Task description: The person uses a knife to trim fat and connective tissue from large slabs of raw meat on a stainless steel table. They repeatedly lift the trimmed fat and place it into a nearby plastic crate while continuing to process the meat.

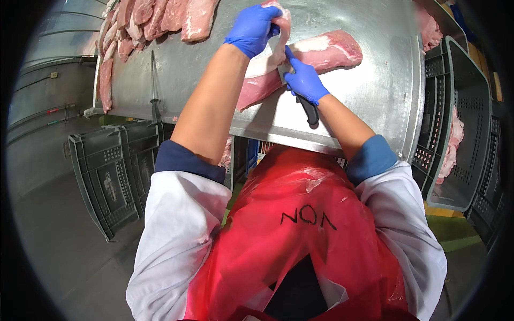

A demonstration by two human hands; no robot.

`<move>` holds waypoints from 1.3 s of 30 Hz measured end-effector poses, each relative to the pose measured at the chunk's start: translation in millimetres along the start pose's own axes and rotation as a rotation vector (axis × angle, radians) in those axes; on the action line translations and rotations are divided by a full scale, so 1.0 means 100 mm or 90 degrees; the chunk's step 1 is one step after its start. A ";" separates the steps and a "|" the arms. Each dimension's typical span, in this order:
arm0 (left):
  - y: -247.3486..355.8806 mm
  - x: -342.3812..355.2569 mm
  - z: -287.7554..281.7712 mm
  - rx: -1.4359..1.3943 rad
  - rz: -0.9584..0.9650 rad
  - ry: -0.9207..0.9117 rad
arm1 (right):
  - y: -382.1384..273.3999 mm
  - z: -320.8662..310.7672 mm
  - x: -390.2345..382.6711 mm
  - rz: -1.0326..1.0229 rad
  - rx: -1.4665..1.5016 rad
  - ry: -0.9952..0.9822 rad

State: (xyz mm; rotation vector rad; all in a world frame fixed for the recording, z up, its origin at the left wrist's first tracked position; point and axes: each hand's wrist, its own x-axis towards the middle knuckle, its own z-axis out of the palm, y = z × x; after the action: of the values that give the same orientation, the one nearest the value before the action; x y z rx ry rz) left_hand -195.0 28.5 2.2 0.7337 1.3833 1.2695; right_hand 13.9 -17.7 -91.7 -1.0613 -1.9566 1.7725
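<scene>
The gloved left hand (255,30) grips a raised fatty strip (281,43) over the pork loin (333,52) on the metal counter (375,99), while the right hand (307,83) holds a black-handled knife (308,111).

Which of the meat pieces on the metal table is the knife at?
The long, thick piece near the middle of the table, against the knife in the right hand; the other pieces are clustered farther left.

"What lies left of the hands (307,81)?"
"A thin metal rod (154,80) on the counter (385,107); farther left and lower than them, a dark grey crate (110,182)."
"And right of them?"
"Past the counter's edge, a second grey crate (475,134) with pale meat (453,143) inside."
</scene>
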 end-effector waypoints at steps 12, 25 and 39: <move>0.29 -0.32 -0.31 -0.188 0.111 -0.030 | 0.00 0.55 0.16 0.018 -0.135 0.009; 0.76 -0.64 -0.93 -0.425 0.174 -0.124 | -0.22 1.23 -0.30 0.084 -0.184 -0.037; 1.70 -1.19 -1.08 -0.519 0.195 -0.174 | -0.16 1.61 -0.29 -0.006 -0.116 -0.038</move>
State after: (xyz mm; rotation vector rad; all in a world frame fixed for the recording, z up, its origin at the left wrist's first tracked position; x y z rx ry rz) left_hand -304.5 -71.5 182.7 0.5159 0.4531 1.7273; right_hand -76.7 -154.7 -100.5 -1.0645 -2.1899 1.6654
